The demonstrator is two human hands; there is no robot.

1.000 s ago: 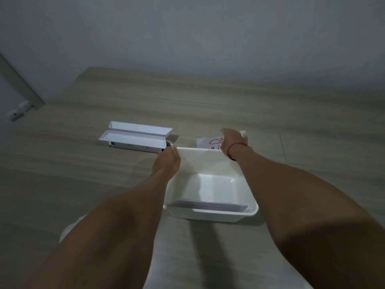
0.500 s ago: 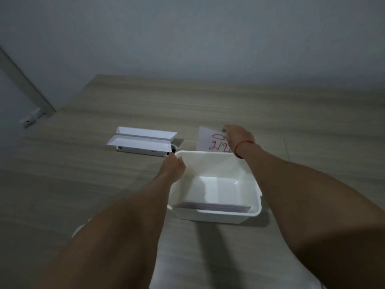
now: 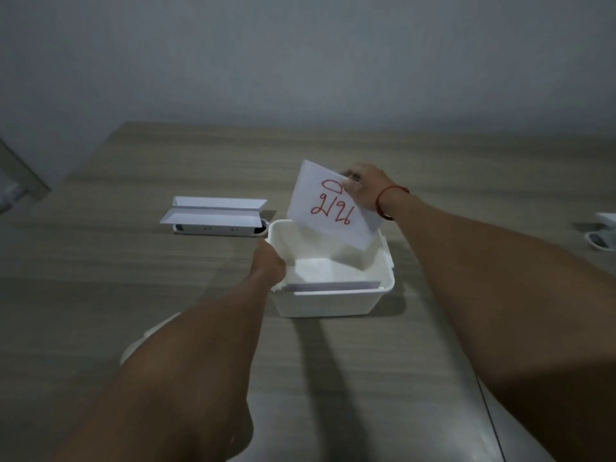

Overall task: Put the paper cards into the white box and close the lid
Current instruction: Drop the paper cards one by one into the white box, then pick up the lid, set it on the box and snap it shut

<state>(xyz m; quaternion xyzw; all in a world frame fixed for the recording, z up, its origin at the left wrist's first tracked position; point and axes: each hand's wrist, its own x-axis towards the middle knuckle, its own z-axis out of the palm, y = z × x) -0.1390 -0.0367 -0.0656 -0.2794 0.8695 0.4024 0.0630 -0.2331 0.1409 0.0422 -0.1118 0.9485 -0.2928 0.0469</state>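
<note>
A white box [image 3: 333,303] stands open in the middle of the wooden table. Inside it, several paper cards [image 3: 333,285] lean against the near wall. My left hand [image 3: 268,265] grips the box's left rim. My right hand [image 3: 365,186], with a red string at the wrist, holds a white paper card [image 3: 328,208] with red writing by its top right corner. The card hangs tilted over the box's far rim, its lower edge dipping inside. A white rounded piece [image 3: 146,338], perhaps the lid, shows under my left forearm.
A long white device [image 3: 216,220] with a raised flap lies on the table left of the box. Another white object [image 3: 603,233] sits at the right edge. A grey wall rises behind the table [image 3: 100,278].
My right hand has lifted the card with red writing off the table behind the box and brought it up over the far rim. My left hand has stayed on the box's rim.
</note>
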